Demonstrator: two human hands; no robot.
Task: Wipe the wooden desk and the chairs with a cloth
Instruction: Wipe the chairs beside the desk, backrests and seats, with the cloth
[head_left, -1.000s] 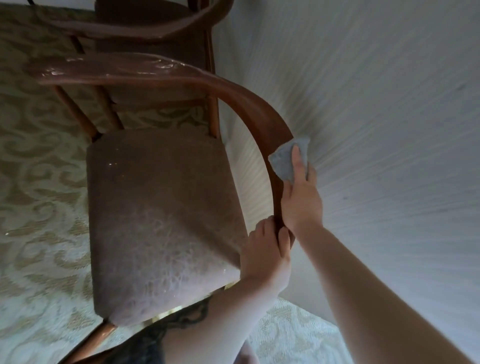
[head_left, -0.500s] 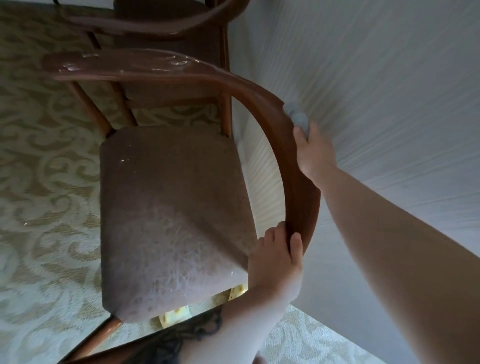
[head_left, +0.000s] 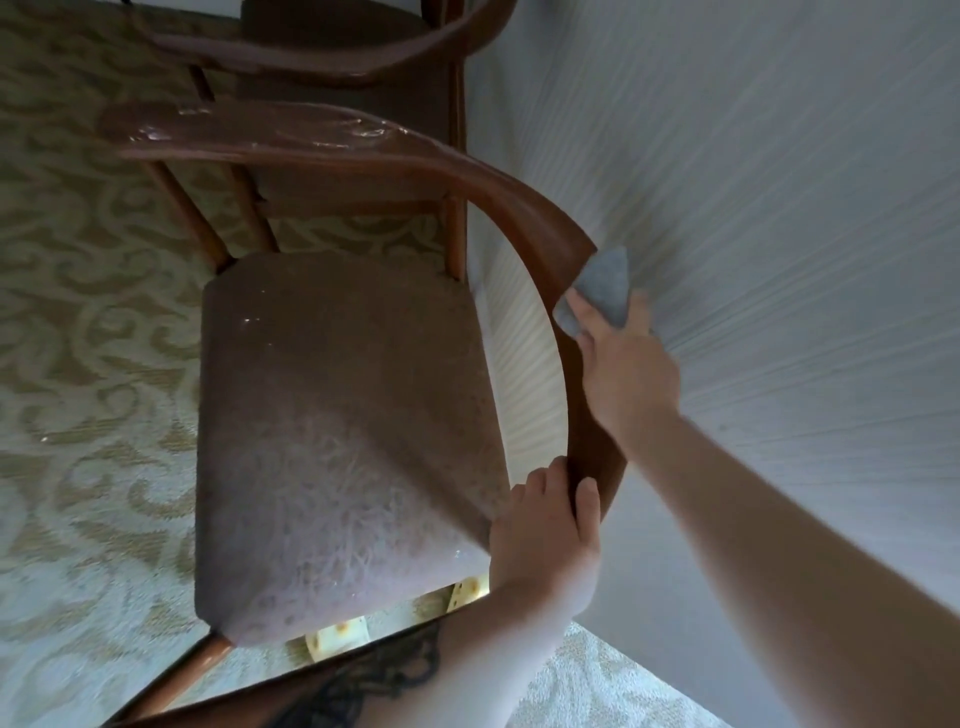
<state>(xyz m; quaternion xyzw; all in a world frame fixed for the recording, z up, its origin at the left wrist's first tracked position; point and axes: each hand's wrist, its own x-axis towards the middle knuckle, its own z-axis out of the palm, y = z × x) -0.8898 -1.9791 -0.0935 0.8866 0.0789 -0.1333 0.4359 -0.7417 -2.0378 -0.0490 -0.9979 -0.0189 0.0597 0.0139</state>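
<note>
Wiping the curved top rail of the chair (head_left: 363, 415) at centre frame, beside the wall (head_left: 779, 182).

The right hand (head_left: 626, 374) is pinching the grey cloth (head_left: 602, 291) against the rail's outer face at 2 o'clock; the left hand (head_left: 545, 540) is gripping the rail's near end at 5 o'clock, steadying it. Best done keeping the cloth flat, following the curve in long overlapping passes.
</note>
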